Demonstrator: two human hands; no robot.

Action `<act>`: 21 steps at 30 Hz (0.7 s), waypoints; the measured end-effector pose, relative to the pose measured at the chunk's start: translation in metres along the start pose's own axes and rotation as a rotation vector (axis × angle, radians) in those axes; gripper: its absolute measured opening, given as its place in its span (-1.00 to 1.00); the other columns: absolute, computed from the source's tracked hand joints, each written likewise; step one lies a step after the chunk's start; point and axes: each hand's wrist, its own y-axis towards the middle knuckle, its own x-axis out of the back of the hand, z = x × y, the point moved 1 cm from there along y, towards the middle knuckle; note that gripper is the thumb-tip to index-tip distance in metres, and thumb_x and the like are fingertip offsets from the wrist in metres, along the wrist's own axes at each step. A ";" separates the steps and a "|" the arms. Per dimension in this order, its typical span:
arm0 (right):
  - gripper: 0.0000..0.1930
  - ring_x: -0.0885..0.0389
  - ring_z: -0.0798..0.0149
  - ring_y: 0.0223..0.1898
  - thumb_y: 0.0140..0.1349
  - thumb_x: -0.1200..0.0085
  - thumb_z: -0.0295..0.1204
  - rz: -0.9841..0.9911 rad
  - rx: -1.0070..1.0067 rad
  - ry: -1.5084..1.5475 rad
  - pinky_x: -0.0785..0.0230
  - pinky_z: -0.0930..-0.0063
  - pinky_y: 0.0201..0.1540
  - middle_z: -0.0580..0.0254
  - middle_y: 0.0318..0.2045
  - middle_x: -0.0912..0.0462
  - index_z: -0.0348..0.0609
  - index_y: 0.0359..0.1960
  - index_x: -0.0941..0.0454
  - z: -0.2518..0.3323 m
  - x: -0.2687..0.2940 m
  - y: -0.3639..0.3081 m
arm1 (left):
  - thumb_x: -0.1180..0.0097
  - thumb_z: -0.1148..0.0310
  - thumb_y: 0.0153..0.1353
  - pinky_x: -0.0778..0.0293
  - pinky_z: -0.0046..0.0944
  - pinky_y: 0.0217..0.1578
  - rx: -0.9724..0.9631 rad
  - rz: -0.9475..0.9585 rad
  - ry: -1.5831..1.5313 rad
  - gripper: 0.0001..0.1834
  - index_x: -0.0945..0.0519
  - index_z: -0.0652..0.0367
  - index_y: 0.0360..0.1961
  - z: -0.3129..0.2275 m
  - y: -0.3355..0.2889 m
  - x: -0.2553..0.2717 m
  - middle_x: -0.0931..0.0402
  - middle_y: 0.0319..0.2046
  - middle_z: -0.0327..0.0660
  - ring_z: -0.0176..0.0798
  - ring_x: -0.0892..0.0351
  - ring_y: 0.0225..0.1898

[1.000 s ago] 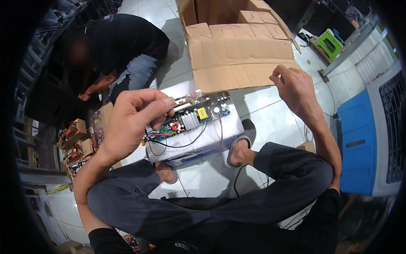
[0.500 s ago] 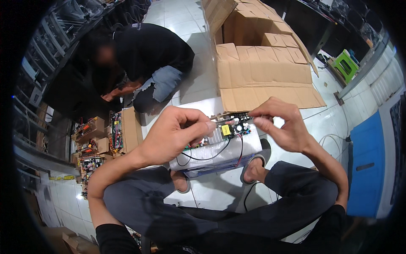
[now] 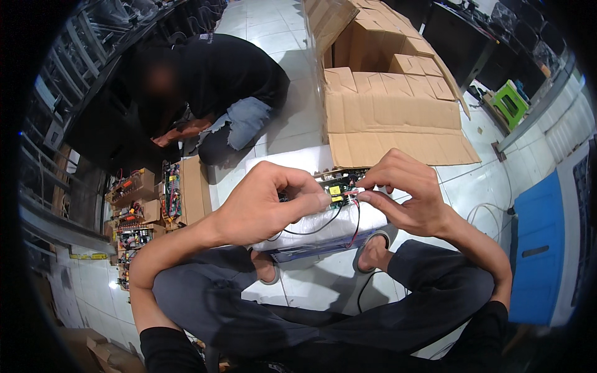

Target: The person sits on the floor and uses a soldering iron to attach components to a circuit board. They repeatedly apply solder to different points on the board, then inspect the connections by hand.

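Note:
A green circuit board (image 3: 341, 201) with a yellow block-shaped part (image 3: 336, 190) lies on a white wrapped block (image 3: 317, 238) before me. My left hand (image 3: 264, 202) reaches over the board's left part, its thumb and forefinger pinched beside the yellow part. From the right, my right hand (image 3: 407, 196) pinches at the board's right end. A small reddish piece shows between the two sets of fingertips, too small to name. What each pinch holds is mostly hidden. Thin black wire (image 3: 311, 232) and red wire (image 3: 357, 231) hang from the board over the block.
A large open cardboard box (image 3: 392, 115) stands beyond the block. At the left a person (image 3: 224, 74) crouches by a black cabinet (image 3: 99, 133). Several circuit boards (image 3: 171, 193) with cardboard lie nearby. A blue panel (image 3: 538, 248) stands right; a green stool (image 3: 511, 104) is farther back.
My right hand has moved left and slightly down over the board, bringing its fingertips closer to my left hand's. My left fingertips have shifted slightly right and down, near the yellow part.

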 end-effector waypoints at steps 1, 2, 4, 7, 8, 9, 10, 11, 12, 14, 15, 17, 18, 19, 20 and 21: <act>-0.85 -0.54 0.24 -0.40 0.08 -0.34 -0.56 0.001 -0.009 0.003 -0.37 0.38 -0.40 0.18 -0.40 -0.68 -0.25 -0.30 -0.68 -0.001 0.000 -0.001 | -0.24 0.39 0.30 -0.30 -0.51 -0.47 -0.003 -0.005 0.014 -0.81 -0.71 0.34 -0.27 0.000 0.000 0.000 -0.59 -0.50 -0.35 -0.60 -0.42 -0.47; -0.86 -0.54 0.24 -0.40 0.08 -0.34 -0.57 0.000 -0.019 0.007 -0.37 0.38 -0.40 0.18 -0.40 -0.68 -0.25 -0.31 -0.67 -0.002 0.001 -0.001 | -0.24 0.39 0.30 -0.31 -0.51 -0.46 0.007 -0.013 0.022 -0.81 -0.71 0.34 -0.26 0.000 0.000 0.000 -0.60 -0.49 -0.35 -0.60 -0.43 -0.46; -0.86 -0.54 0.22 -0.40 0.08 -0.33 -0.57 0.015 -0.075 0.032 -0.37 0.38 -0.40 0.17 -0.40 -0.68 -0.25 -0.30 -0.68 0.000 0.002 -0.002 | -0.24 0.39 0.31 -0.34 -0.51 -0.44 0.028 -0.030 0.039 -0.81 -0.71 0.35 -0.26 -0.001 0.001 0.000 -0.61 -0.48 -0.34 -0.59 -0.44 -0.45; -0.86 -0.53 0.27 -0.41 0.10 -0.31 -0.60 -0.006 -0.053 0.025 -0.36 0.42 -0.40 0.19 -0.41 -0.68 -0.28 -0.28 -0.67 -0.003 0.001 -0.004 | -0.24 0.39 0.30 -0.39 -0.49 -0.40 0.032 -0.021 0.057 -0.81 -0.71 0.35 -0.26 -0.001 0.001 0.001 -0.62 -0.47 -0.33 -0.58 -0.47 -0.42; -0.85 -0.52 0.29 -0.42 0.10 -0.31 -0.62 -0.019 -0.027 0.017 -0.36 0.45 -0.40 0.20 -0.41 -0.68 -0.29 -0.27 -0.67 -0.005 0.001 -0.003 | -0.24 0.40 0.30 -0.40 -0.48 -0.39 0.021 -0.019 0.059 -0.81 -0.71 0.35 -0.26 0.000 0.001 0.001 -0.63 -0.47 -0.32 -0.57 -0.48 -0.42; -0.85 -0.53 0.28 -0.40 0.10 -0.30 -0.62 -0.023 -0.018 0.008 -0.37 0.44 -0.41 0.19 -0.40 -0.68 -0.28 -0.27 -0.68 -0.004 0.002 -0.003 | -0.24 0.40 0.29 -0.41 -0.48 -0.38 0.009 -0.017 0.060 -0.82 -0.71 0.35 -0.26 0.002 0.001 0.002 -0.63 -0.47 -0.32 -0.56 -0.49 -0.42; -0.85 -0.55 0.26 -0.38 0.10 -0.30 -0.62 -0.026 -0.009 -0.001 -0.37 0.43 -0.42 0.17 -0.40 -0.68 -0.27 -0.26 -0.68 -0.004 0.002 -0.002 | -0.24 0.41 0.29 -0.43 -0.47 -0.37 -0.002 -0.015 0.062 -0.82 -0.71 0.35 -0.25 0.004 0.001 0.002 -0.64 -0.47 -0.31 -0.56 -0.50 -0.42; -0.84 -0.56 0.24 -0.36 0.10 -0.29 -0.62 -0.028 -0.001 -0.012 -0.38 0.41 -0.43 0.16 -0.39 -0.68 -0.26 -0.26 -0.69 -0.004 0.003 -0.002 | -0.25 0.41 0.28 -0.43 -0.46 -0.37 -0.004 -0.020 0.069 -0.82 -0.72 0.35 -0.26 0.003 0.001 0.002 -0.64 -0.48 -0.30 -0.55 -0.50 -0.42; -0.84 -0.56 0.25 -0.36 0.10 -0.29 -0.63 -0.031 -0.024 -0.003 -0.38 0.42 -0.44 0.16 -0.39 -0.68 -0.26 -0.25 -0.68 -0.004 0.004 -0.002 | -0.26 0.41 0.27 -0.43 -0.46 -0.37 -0.005 -0.025 0.076 -0.82 -0.72 0.35 -0.27 0.001 0.000 0.002 -0.64 -0.49 -0.29 -0.54 -0.50 -0.42; -0.84 -0.56 0.26 -0.36 0.10 -0.28 -0.64 -0.038 -0.071 0.013 -0.39 0.44 -0.45 0.16 -0.38 -0.68 -0.27 -0.25 -0.68 -0.003 0.004 -0.003 | -0.27 0.42 0.25 -0.43 -0.46 -0.38 -0.014 -0.033 0.079 -0.83 -0.73 0.35 -0.28 -0.002 0.000 0.002 -0.65 -0.50 -0.28 -0.54 -0.51 -0.43; -0.83 -0.56 0.26 -0.36 0.10 -0.27 -0.65 -0.039 -0.077 0.006 -0.39 0.45 -0.45 0.16 -0.38 -0.68 -0.27 -0.24 -0.68 -0.004 0.005 -0.004 | -0.28 0.42 0.24 -0.43 -0.46 -0.38 -0.022 -0.036 0.073 -0.83 -0.73 0.35 -0.29 -0.004 0.000 0.001 -0.65 -0.51 -0.27 -0.53 -0.51 -0.44; -0.82 -0.56 0.26 -0.37 0.10 -0.25 -0.66 -0.040 -0.089 -0.004 -0.40 0.45 -0.44 0.16 -0.38 -0.68 -0.28 -0.24 -0.68 -0.005 0.004 -0.005 | -0.29 0.42 0.23 -0.43 -0.45 -0.39 -0.032 -0.040 0.071 -0.83 -0.74 0.35 -0.30 -0.006 0.000 0.001 -0.65 -0.52 -0.27 -0.53 -0.51 -0.44; -0.83 -0.56 0.27 -0.37 0.10 -0.25 -0.67 -0.043 -0.099 0.001 -0.40 0.45 -0.44 0.16 -0.39 -0.68 -0.28 -0.24 -0.68 -0.005 0.004 -0.004 | -0.29 0.42 0.23 -0.42 -0.45 -0.39 -0.035 -0.040 0.074 -0.84 -0.74 0.35 -0.31 -0.007 0.000 0.002 -0.65 -0.52 -0.27 -0.53 -0.51 -0.44; -0.83 -0.56 0.27 -0.38 0.10 -0.24 -0.67 -0.045 -0.109 0.006 -0.40 0.45 -0.44 0.15 -0.39 -0.68 -0.28 -0.24 -0.68 -0.005 0.004 -0.004 | -0.30 0.42 0.22 -0.42 -0.45 -0.39 -0.038 -0.041 0.077 -0.84 -0.74 0.35 -0.31 -0.008 -0.001 0.002 -0.64 -0.53 -0.27 -0.53 -0.51 -0.45; -0.83 -0.55 0.28 -0.38 0.11 -0.23 -0.67 -0.048 -0.119 0.009 -0.40 0.46 -0.44 0.15 -0.39 -0.68 -0.28 -0.24 -0.68 -0.004 0.004 -0.004 | -0.30 0.42 0.22 -0.42 -0.45 -0.40 -0.045 -0.037 0.087 -0.84 -0.74 0.35 -0.31 -0.008 -0.001 0.002 -0.64 -0.53 -0.27 -0.53 -0.51 -0.45; -0.83 -0.55 0.28 -0.39 0.11 -0.23 -0.67 -0.048 -0.119 0.011 -0.39 0.46 -0.44 0.15 -0.39 -0.67 -0.28 -0.24 -0.68 -0.004 0.004 -0.004 | -0.29 0.43 0.23 -0.42 -0.45 -0.40 -0.052 -0.034 0.096 -0.84 -0.74 0.35 -0.31 -0.008 -0.001 0.002 -0.64 -0.53 -0.28 -0.53 -0.51 -0.45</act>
